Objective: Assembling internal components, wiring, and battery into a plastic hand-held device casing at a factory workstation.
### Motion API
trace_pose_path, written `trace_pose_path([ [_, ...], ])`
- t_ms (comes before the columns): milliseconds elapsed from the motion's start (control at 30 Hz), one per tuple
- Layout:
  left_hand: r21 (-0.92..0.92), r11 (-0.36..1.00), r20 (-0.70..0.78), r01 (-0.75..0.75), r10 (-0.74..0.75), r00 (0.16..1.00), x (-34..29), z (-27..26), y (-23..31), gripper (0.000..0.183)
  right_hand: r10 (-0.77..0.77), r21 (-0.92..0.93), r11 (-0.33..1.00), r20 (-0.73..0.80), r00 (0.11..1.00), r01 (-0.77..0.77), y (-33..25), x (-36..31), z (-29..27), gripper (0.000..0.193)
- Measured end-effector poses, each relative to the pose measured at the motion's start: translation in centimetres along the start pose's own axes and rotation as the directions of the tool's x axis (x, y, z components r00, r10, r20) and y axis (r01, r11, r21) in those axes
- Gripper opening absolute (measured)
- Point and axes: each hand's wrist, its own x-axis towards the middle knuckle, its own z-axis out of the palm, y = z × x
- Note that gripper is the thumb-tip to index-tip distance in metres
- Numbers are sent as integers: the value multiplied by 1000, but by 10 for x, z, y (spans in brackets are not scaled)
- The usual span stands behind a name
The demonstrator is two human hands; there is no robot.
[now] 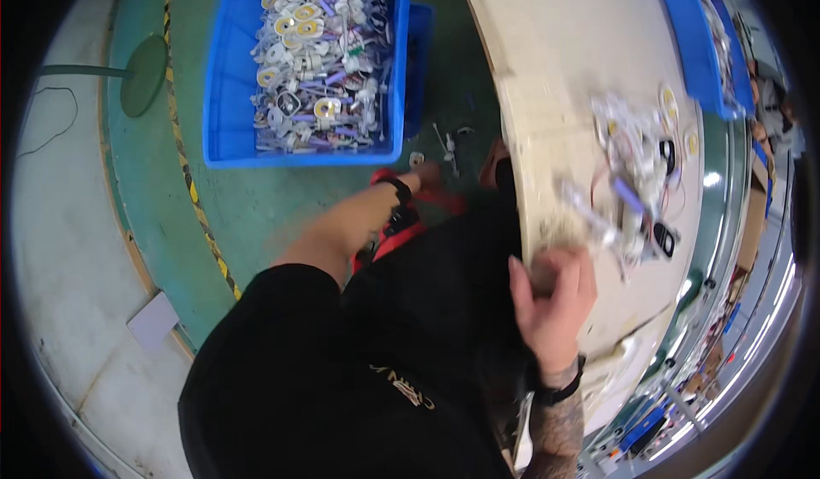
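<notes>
My left hand (426,174) reaches low beside my leg, blurred, its fingers too smeared to read. Right by it lies a small whitish part (416,159) on the floor; whether I touch it I cannot tell. My right hand (557,300) rests at the near edge of the table (547,137), thumb and fingers apart and curved, with nothing visible in them. Just beyond its fingertips a loose heap of white plastic parts (628,150) with wires, a purple piece and black-rimmed pieces lies on the tabletop.
A blue bin (231,129) full of white plastic assemblies stands ahead on the left. More small white parts (449,146) lie on the green floor. Something red (397,238) is under my left forearm. Another blue bin (688,26) stands at the table's far right.
</notes>
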Motion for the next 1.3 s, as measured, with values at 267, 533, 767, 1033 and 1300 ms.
trace_pose_path([
  [267,-801,343,216,491,-599,771,94,3,21,38,156,45,986,93,983,-161,9,17,-7,41],
  [533,-794,-49,473,606,-676,565,117,-9,16,43,80,117,989,124,989,-95,5,61,3,37],
  [767,-843,-208,504,496,-628,593,166,2,31,51,262,99,959,53,964,-266,36,-29,-52,43],
  [1033,-789,239,219,566,-751,622,251,6,-5,48,553,235,678,461,694,-697,70,-10,-30,42],
  [1300,-773,368,101,516,-732,673,314,66,-38,63,504,239,211,804,315,-948,112,25,-3,41],
])
